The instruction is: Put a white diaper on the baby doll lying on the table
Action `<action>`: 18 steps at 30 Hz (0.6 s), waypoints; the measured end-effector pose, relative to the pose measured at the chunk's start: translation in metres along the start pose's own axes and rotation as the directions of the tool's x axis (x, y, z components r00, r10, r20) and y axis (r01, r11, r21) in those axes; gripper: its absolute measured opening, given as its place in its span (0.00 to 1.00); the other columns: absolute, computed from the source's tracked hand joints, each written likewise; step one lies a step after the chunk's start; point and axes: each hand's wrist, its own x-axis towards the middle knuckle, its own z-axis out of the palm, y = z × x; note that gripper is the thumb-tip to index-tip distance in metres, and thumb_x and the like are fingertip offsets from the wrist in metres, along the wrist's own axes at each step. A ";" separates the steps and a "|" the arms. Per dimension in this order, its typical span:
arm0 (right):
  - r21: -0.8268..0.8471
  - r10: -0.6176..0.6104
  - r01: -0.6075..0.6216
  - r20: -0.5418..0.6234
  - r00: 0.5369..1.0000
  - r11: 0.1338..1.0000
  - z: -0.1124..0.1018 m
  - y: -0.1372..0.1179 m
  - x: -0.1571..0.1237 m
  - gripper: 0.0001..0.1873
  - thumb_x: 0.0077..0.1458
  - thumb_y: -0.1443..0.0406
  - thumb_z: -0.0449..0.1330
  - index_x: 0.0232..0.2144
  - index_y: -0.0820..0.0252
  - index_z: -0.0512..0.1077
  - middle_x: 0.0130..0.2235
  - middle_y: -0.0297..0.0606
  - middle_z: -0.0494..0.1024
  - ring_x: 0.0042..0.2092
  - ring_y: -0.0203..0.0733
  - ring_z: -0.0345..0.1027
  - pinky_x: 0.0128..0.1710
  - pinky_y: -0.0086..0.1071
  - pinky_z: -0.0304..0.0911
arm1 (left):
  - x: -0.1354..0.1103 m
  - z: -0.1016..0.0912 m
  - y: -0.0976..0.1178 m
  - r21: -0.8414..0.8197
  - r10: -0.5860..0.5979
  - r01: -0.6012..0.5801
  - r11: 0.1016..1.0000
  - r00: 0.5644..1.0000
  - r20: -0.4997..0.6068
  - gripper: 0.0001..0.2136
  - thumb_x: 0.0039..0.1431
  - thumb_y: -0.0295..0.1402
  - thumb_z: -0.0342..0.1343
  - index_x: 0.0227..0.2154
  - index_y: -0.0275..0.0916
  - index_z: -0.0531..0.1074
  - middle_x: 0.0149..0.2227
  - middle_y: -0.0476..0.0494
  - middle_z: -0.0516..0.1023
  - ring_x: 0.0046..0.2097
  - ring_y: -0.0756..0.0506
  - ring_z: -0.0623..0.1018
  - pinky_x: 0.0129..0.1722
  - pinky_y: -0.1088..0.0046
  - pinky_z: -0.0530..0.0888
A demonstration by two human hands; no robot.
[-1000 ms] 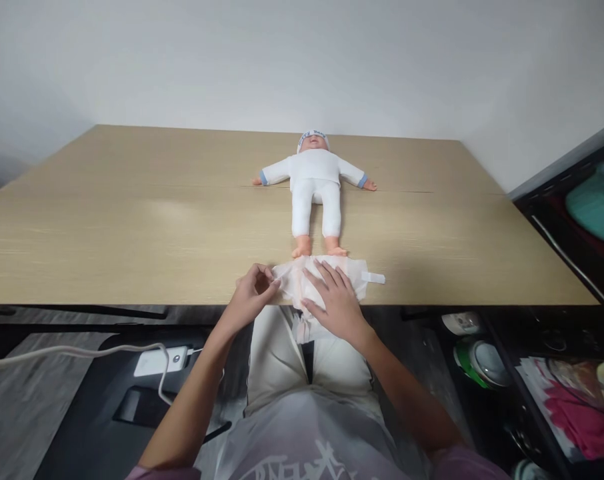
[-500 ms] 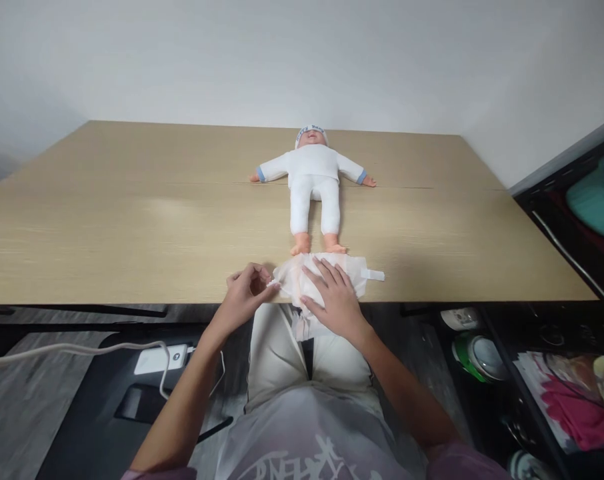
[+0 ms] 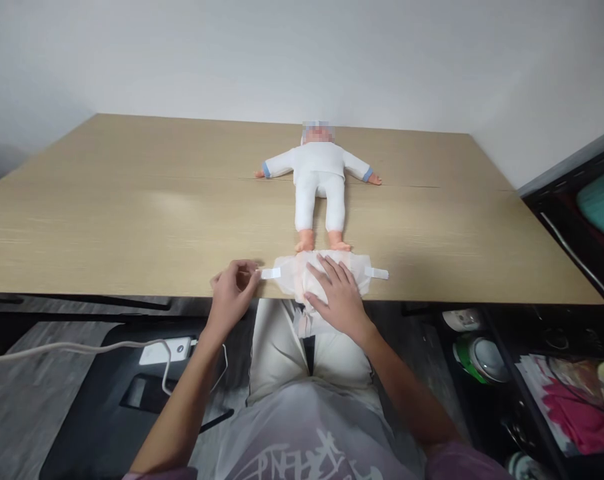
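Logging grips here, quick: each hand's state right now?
Left hand: closed, pinching the left tab of the diaper.
Right hand: open, resting on the diaper.

The doll (image 3: 320,162) lies on the bench (image 3: 132,227), its feet just behind the diaper (image 3: 295,272), which overhangs the near edge. Below left, a phone (image 3: 143,392) and power bank (image 3: 163,352) lie on a seat (image 3: 95,413).

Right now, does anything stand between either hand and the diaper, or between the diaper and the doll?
Nothing visible does. The right hand rests on the diaper; the left hand pinches its left tab. The doll lies just beyond, feet by the diaper's far edge; whether they touch is unclear.
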 end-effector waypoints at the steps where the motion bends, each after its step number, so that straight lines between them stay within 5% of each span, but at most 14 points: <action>1: 0.001 -0.002 0.002 -0.003 1.000 1.000 0.000 0.000 0.000 0.35 0.77 0.48 0.55 0.78 0.51 0.61 0.82 0.40 0.53 0.82 0.50 0.48 0.82 0.54 0.43 | 0.000 0.001 0.000 0.088 0.013 -0.011 0.996 1.000 -0.024 0.12 0.70 0.44 0.62 0.49 0.44 0.76 0.44 0.43 0.84 0.45 0.38 0.79 0.62 0.50 0.65; 7: 0.010 -0.020 0.019 0.009 1.000 1.000 0.001 0.000 0.000 0.36 0.76 0.49 0.56 0.79 0.49 0.59 0.82 0.39 0.52 0.82 0.52 0.47 0.82 0.56 0.44 | 0.009 0.002 -0.002 0.285 0.135 -0.119 0.951 0.990 -0.037 0.10 0.70 0.39 0.57 0.51 0.45 0.76 0.52 0.39 0.82 0.53 0.32 0.77 0.61 0.49 0.66; 13: 0.017 -0.054 0.053 0.044 0.998 0.998 -0.001 -0.002 0.002 0.35 0.77 0.48 0.55 0.79 0.47 0.60 0.82 0.39 0.53 0.82 0.52 0.46 0.81 0.56 0.45 | 0.072 0.024 0.024 0.411 0.365 -0.355 0.840 0.929 0.055 0.21 0.69 0.33 0.55 0.63 0.38 0.72 0.66 0.27 0.74 0.64 0.26 0.71 0.64 0.45 0.65; 16: 0.016 -0.039 0.038 0.033 0.999 0.999 -0.001 -0.003 0.002 0.33 0.78 0.50 0.53 0.79 0.47 0.60 0.82 0.38 0.53 0.82 0.51 0.47 0.81 0.55 0.46 | 0.115 0.046 0.047 0.461 0.467 -0.505 0.730 0.861 0.202 0.33 0.66 0.27 0.55 0.74 0.36 0.62 0.76 0.22 0.62 0.72 0.21 0.64 0.68 0.40 0.61; 18: 0.013 -0.031 0.031 0.027 0.999 0.999 -0.001 -0.004 0.002 0.33 0.78 0.51 0.53 0.79 0.46 0.60 0.82 0.37 0.52 0.82 0.51 0.47 0.81 0.55 0.47 | 0.140 0.059 0.063 0.436 0.560 -0.670 0.601 0.742 0.368 0.42 0.62 0.24 0.60 0.78 0.41 0.57 0.81 0.27 0.51 0.78 0.21 0.56 0.73 0.38 0.57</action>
